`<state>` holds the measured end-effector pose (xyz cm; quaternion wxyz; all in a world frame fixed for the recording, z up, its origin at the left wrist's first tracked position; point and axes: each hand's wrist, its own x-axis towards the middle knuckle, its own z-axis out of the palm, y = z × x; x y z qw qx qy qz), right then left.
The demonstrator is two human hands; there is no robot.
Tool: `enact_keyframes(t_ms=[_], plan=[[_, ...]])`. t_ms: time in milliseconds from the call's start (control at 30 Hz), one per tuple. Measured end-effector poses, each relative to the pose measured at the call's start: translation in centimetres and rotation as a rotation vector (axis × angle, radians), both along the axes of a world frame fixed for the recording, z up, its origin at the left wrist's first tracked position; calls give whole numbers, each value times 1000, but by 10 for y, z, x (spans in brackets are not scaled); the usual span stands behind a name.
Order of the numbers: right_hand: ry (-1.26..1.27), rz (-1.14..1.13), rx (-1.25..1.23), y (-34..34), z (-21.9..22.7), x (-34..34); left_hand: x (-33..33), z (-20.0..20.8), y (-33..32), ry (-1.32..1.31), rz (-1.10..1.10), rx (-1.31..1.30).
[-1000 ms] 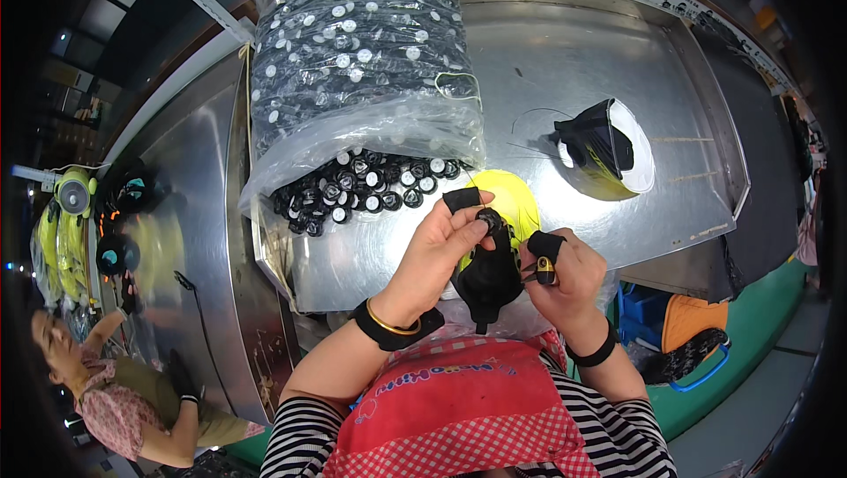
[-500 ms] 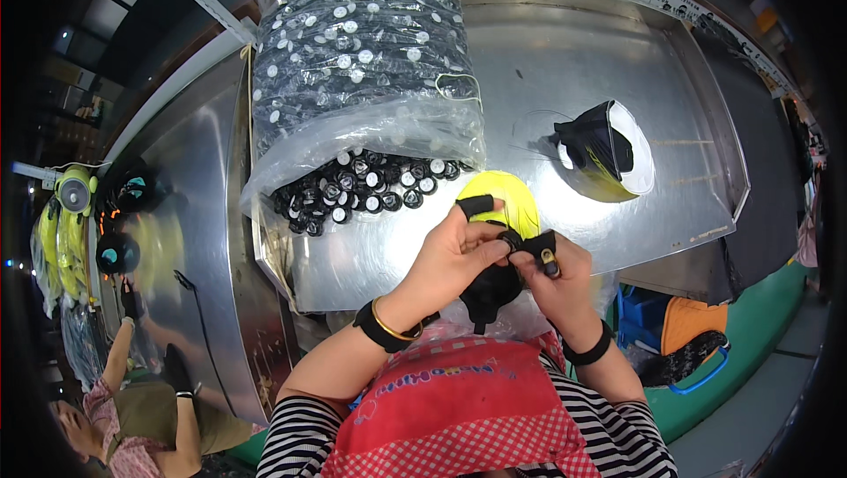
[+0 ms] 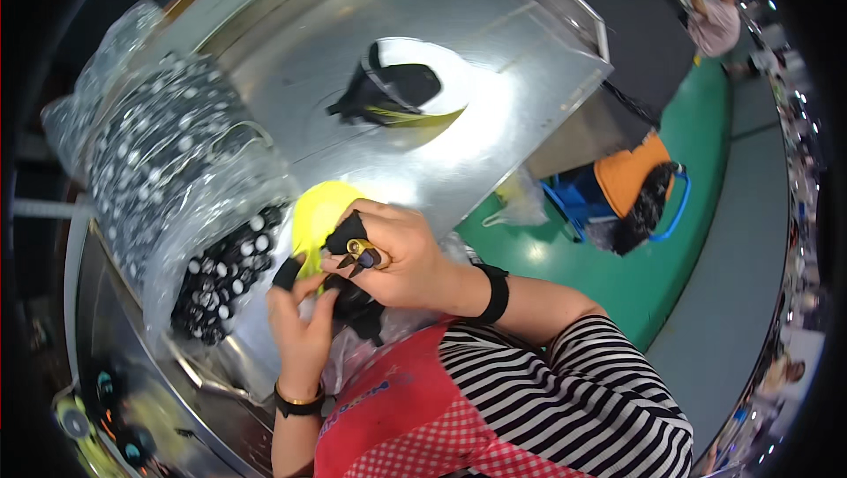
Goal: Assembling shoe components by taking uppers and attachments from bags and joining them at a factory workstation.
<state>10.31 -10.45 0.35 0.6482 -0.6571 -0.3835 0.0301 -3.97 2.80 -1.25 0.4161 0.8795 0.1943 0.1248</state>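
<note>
Far left on the steel table (image 3: pixel 494 54) slumps a clear plastic bag (image 3: pixel 168 178) stuffed with small black round parts with pale centres (image 3: pixel 221 275), its mouth spilling toward the person. Just right of the bag's mouth, the left hand (image 3: pixel 304 328) comes up from below, fingers curled around the lower part of a black fabric piece (image 3: pixel 353 301), with a black cot on one fingertip. The fabric sits between the two hands, close to the person's chest and over the table's near edge. Behind it a yellow rounded piece (image 3: pixel 318 213) shows, touching the fabric; whether the hands grip it too I cannot tell. The right hand (image 3: pixel 397 257) closes over the fabric from above and pinches a small brass-coloured bit (image 3: pixel 357 248) at its fingertips, a black band on its wrist. Farther back on the table, well apart, lies another black and yellow item on a white patch (image 3: pixel 397 90). To the right, down on the green floor, stands an orange and blue bin (image 3: pixel 635 187). The hands cover most of the fabric, so its shape is hard to read.
</note>
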Motion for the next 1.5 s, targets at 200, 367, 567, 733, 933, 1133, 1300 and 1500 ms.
enact_keyframes(t_ms=[200,367,567,733,933,1133,1300,1500], plan=[[133,5,21,-2,-4,10,26,16,-24,-142,18,-214],[71,121,-35,4,3,7,38,35,-23,-216,62,-987],[-224,-128,-190,-16,9,12,54,25,-16,-220,182,-1153],[-518,-132,-222,-17,5,15,50,29,-23,-193,116,-1047],[-375,-122,-199,-14,-3,18,48,28,-25,-299,146,-897],[386,58,-111,-17,-2,2,49,36,-28,-227,167,-607],[798,191,-123,-13,4,6,47,24,-27,-314,249,-817],[524,85,-284,-11,3,3,46,23,-19,-273,240,-856]])
